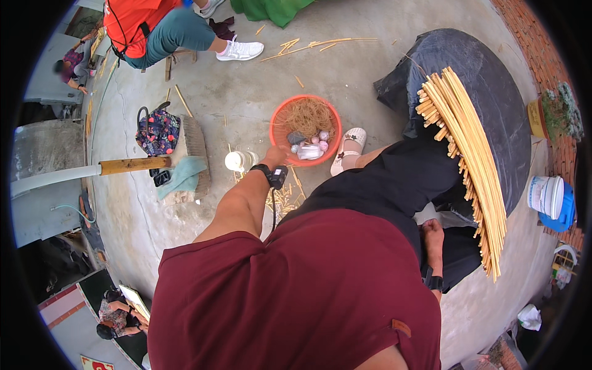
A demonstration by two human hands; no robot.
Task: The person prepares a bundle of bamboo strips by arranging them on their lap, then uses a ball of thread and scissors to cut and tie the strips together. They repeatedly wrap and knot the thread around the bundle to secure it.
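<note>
My left hand (277,158), with a black device strapped at the wrist, is at the near left rim of a round orange plastic basket (336,117). Its fingers look curled at the rim, small in the picture. Tangled brown fibre (306,117), several pale balls of thread (314,139) and a white plastic packet (310,151) lie inside the basket. By my thigh, my right hand (433,237) has its fingers curled in; whatever they hold, if anything, is hidden. A long bundle of yellow straw stalks (472,145) lies across my right leg, beyond that hand.
Dark plastic sheeting (487,80) spreads at the right, near white buckets (547,194). At the left, a stone block (196,139) bears a floral bag (159,132) and a teal cloth (183,177). A white container (240,161) stands by my left hand. Another person (179,37) sits at the far left.
</note>
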